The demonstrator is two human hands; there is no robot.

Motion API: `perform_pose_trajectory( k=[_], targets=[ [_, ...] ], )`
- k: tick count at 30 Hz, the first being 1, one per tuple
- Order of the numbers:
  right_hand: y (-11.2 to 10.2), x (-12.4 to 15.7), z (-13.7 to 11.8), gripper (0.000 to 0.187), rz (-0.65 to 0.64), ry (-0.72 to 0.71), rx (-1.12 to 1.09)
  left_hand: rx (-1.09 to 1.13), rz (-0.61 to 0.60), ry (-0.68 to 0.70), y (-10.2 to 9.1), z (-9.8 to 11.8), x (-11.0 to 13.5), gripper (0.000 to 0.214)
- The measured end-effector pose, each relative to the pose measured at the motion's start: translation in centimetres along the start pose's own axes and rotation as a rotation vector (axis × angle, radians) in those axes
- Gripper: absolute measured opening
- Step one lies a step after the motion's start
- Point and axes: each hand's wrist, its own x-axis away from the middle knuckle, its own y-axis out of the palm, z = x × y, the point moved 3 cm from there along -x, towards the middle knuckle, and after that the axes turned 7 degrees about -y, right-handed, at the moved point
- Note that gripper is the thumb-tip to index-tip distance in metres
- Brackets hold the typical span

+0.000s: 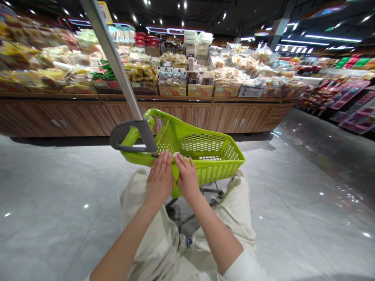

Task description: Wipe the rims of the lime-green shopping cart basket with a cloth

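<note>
Bare left forearm (125,246) and right forearm (216,242) rise from the bottom of the view, a white sleeve (243,269) at about 5 o'clock, above baggy cream trousers (234,218). Left hand (159,180) and right hand (187,177) rest side by side, just apart, on the near rim of a lime-green plastic shopping basket (202,142). Both are open, their fingers (166,160) straight and lying against the rim, not curled round it. Something small and pale sits between the fingertips, too small to tell. The basket stands at 12 o'clock, just beyond the hands and in front of the legs, on a metal wheeled frame (209,191) that shows beneath it. Just beside the left fingertips, a grey plastic handle (129,127) joins a long metal pole (111,50), which leans toward 11 o'clock and ends in a yellow sign (104,11) at the top edge. Polished pale floor tiles (58,203) spread out on both sides. Well ahead, from 10 to 2 o'clock, a curved wooden display counter (181,116) carries bagged snacks and baked goods (172,89) in cardboard trays. Pink-and-red merchandise racks (348,93) line the aisle at 2 o'clock, under strip lights (331,38) on a dark ceiling
</note>
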Motion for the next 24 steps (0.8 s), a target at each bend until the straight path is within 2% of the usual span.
perform_pose_trajectory(
  k=[3, 6, 9, 16, 21, 24],
  targets=[
    [-1.6, 1.7, 3.8, 0.080, 0.015, 0.077, 0.056, -0.011, 0.005, -0.014, -0.1, 0.1, 0.0, 0.072],
    [-3.1, 3.6, 8.0, 0.077, 0.100, 0.185, 0.117, -0.025, 0.004, -0.024, -0.2, 0.3, 0.0, 0.072],
    [-3.7, 4.6, 10.0, 0.073, 0.161, 0.241, 0.130, -0.044, -0.023, -0.016, -0.4, 0.3, 0.0, 0.071],
    [-3.8, 4.3, 9.2, 0.066, 0.154, 0.271, 0.122, -0.050, -0.024, -0.030, -0.5, 0.3, 0.0, 0.070],
    [-3.6, 5.2, 8.7, 0.070, 0.111, 0.235, 0.108, -0.027, 0.021, -0.060, -0.7, -0.2, 0.6, 0.070],
    [-3.4, 5.5, 8.0, 0.070, 0.118, 0.278, 0.109, -0.027, 0.022, -0.064, -1.0, -0.4, 1.0, 0.068]
  ],
)
